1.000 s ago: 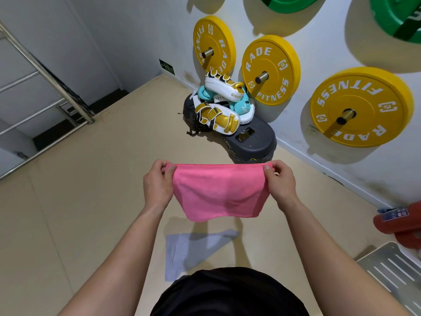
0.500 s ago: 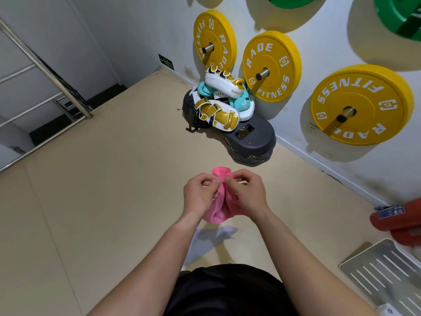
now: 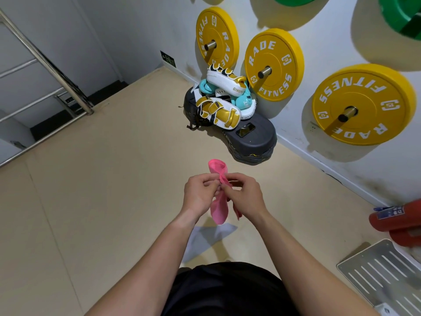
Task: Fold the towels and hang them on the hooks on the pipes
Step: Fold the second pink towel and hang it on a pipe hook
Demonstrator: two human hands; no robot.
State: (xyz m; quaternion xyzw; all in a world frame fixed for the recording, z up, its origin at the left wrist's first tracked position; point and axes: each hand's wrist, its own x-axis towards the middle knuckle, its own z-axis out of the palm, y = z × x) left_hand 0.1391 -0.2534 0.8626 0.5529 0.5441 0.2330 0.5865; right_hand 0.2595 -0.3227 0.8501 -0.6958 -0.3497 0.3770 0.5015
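Note:
A pink towel (image 3: 219,212) hangs folded between my two hands in front of my waist; a loop of it sticks up above my fingers and the rest droops below them. My left hand (image 3: 200,194) pinches the fold from the left. My right hand (image 3: 244,195) pinches it from the right, fingertips meeting the left hand's. A pale blue-grey towel (image 3: 205,238) lies flat on the beige floor right under my hands. No hooks or pipes with hooks show in this view.
Yellow weight plates (image 3: 362,103) hang on pegs on the white wall ahead. Boxing pads (image 3: 218,110) are piled on a black step platform (image 3: 252,140) by the wall. A metal stair railing (image 3: 45,62) is at the left; a red cylinder (image 3: 398,222) and a metal grille (image 3: 382,274) at the right.
One second ago my hands held the pink towel stretched wide. They came together, folding it in half, and now pinch the bunched fold, with a loop of cloth standing up higher.

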